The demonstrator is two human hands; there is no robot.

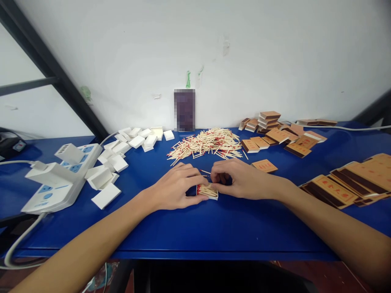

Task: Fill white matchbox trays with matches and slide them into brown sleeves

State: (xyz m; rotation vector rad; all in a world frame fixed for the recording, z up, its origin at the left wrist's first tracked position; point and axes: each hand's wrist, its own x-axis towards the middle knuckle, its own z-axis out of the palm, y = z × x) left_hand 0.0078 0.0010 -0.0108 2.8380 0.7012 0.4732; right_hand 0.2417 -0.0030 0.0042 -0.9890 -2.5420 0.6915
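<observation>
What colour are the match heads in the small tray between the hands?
The match heads in the tray are red, seen best in the head view.

Left fingers [194, 181] hold a tray [213, 196] of matches [206, 190].

Blue table [183, 232], heaped matches [210, 143], trays [106, 196], matchboxes [250, 145], power strip [77, 179]

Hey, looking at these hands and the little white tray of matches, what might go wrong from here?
The small white tray is open on top, so a nudge from the left hand or right hand might spill the matches inside. The loose matches just beyond it, close to the right hand, might get knocked aside.
</observation>
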